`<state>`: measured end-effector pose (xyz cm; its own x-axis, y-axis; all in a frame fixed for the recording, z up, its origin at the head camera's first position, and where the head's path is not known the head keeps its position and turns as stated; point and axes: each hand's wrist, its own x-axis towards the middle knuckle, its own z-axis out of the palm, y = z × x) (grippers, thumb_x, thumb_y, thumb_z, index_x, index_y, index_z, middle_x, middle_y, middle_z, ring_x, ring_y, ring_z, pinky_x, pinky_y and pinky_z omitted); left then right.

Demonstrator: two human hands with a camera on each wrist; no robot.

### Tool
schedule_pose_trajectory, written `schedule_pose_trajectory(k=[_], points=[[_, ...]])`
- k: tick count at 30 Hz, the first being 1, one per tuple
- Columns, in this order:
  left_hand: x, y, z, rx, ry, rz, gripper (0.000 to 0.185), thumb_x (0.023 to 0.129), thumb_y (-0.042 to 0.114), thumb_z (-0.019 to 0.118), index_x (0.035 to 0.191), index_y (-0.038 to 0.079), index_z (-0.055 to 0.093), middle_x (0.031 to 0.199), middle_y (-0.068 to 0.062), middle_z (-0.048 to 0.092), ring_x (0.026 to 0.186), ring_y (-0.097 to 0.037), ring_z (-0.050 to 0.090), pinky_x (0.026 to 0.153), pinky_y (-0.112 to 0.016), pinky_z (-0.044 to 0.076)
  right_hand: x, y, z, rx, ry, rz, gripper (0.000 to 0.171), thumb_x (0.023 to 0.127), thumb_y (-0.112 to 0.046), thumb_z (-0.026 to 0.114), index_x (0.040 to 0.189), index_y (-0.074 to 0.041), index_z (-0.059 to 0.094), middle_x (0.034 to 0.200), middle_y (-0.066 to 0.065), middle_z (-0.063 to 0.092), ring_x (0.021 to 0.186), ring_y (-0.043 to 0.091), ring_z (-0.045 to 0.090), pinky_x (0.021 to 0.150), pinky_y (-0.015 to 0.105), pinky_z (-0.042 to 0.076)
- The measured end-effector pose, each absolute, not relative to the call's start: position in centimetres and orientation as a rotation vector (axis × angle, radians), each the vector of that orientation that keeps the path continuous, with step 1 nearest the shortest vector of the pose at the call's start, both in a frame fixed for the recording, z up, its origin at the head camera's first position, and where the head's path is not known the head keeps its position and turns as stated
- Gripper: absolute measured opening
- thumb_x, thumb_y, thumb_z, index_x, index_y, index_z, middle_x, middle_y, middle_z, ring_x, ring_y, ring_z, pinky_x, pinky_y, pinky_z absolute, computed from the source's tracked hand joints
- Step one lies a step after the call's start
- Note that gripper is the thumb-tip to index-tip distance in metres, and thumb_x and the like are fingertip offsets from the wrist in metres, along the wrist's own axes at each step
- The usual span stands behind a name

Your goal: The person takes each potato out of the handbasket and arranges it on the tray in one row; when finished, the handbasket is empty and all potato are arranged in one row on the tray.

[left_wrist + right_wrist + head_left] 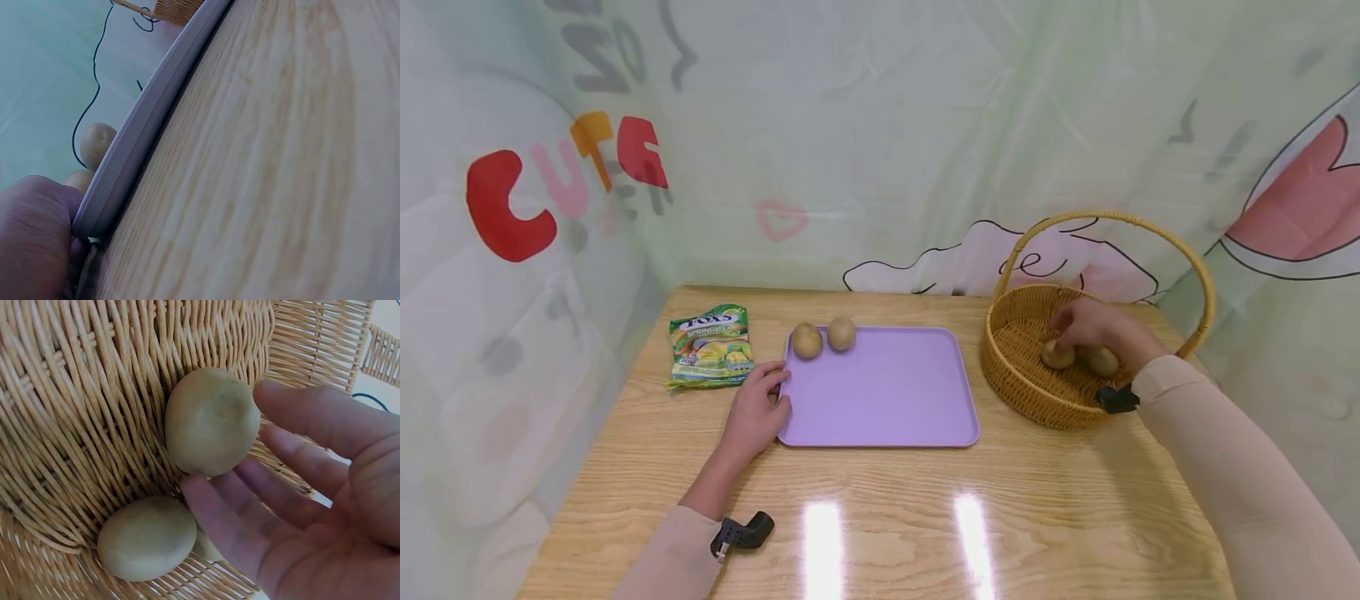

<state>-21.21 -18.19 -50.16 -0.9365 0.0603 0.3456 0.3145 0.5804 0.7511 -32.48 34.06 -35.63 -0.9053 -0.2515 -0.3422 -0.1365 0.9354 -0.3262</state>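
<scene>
A purple tray (887,408) lies in the middle of the wooden table (925,517). Two small brown potatoes (807,341) (842,333) sit at its far left corner. My left hand (771,392) rests on the table with its fingers touching the tray's left rim (150,119). My right hand (1075,333) reaches into the wicker basket (1015,375). Its straight fingers (294,462) touch one potato (212,422) without closing round it. A second potato (147,537) lies just below, and a third is mostly hidden behind a finger.
A green and yellow candy bag (711,346) lies left of the tray. The basket's tall hoop handle (1202,275) arches over my right hand. A printed plastic curtain (880,125) closes off the table's back and sides.
</scene>
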Motion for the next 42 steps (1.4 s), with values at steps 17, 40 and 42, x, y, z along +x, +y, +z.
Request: schedule_pose_trajectory(k=[17, 40, 42], points=[[-21.0, -18.1, -50.1, -0.304, -2.537, -1.289, 0.037, 0.082, -0.001, 0.064, 0.118, -0.008, 0.065, 0.131, -0.013, 0.055, 0.105, -0.025, 0.059, 0.088, -0.039, 0.051, -32.6, 33.1, -36.4, -0.211, 2.701, -0.408, 0.047, 0.074, -0.015, 0.08, 0.113, 0.004, 0.064, 0.108, 0.018, 0.063, 0.1, 0.036, 0.055, 0.092, 0.059, 0.041], [-21.0, -18.2, -49.9, -0.296, -2.54, -1.289, 0.036, 0.081, -0.001, 0.064, 0.117, -0.007, 0.066, 0.13, -0.012, 0.055, 0.106, -0.024, 0.059, 0.089, -0.04, 0.051, -32.9, 31.9, -35.9, -0.36, 2.817, -0.344, 0.043, 0.068, -0.012, 0.078, 0.107, -0.002, 0.067, 0.097, 0.011, 0.062, 0.083, 0.027, 0.053, 0.066, 0.038, 0.047], [-21.0, -18.1, -50.0, -0.294, -2.539, -1.286, 0.036, 0.081, -0.001, 0.064, 0.117, -0.007, 0.066, 0.13, -0.012, 0.055, 0.106, -0.024, 0.059, 0.089, -0.039, 0.051, -32.7, 31.8, -35.7, -0.366, 2.835, -0.357, 0.043, 0.069, -0.013, 0.079, 0.109, -0.002, 0.067, 0.098, 0.011, 0.062, 0.083, 0.027, 0.052, 0.067, 0.038, 0.046]])
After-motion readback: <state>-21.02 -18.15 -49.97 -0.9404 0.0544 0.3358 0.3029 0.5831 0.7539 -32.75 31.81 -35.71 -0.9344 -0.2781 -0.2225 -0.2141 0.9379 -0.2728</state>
